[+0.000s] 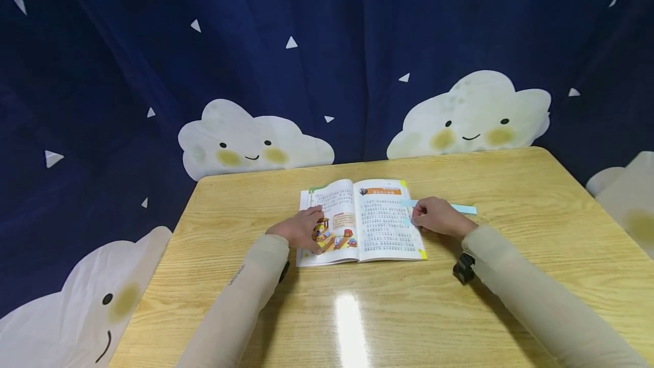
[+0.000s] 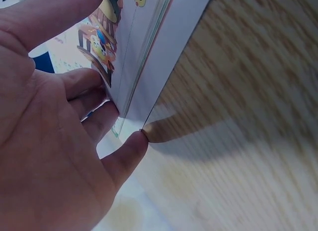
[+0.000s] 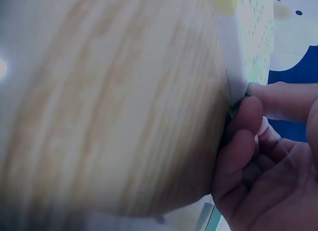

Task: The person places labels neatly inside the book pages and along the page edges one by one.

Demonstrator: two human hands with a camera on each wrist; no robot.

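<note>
An open book (image 1: 385, 231) lies on the table, with printed text on the right page and a coloured picture on the left one. My left hand (image 1: 302, 229) rests along the left page edge, thumb and fingers spread; in the left wrist view its fingertips touch the book's side. At the right edge, my right hand (image 1: 434, 216) pinches the page edge between thumb and forefinger, its other fingers curled. A light blue strip (image 1: 466, 209) reaches from the right page past the far side of that hand. By the fingertips is a small light blue patch (image 1: 406, 222), partly hidden.
The wooden table (image 1: 214, 277) extends around the book, with a bright reflection in front. Behind it hangs a dark blue curtain (image 1: 327, 72) printed with clouds and white triangles. A small black device (image 1: 464, 268) sits at the right wrist.
</note>
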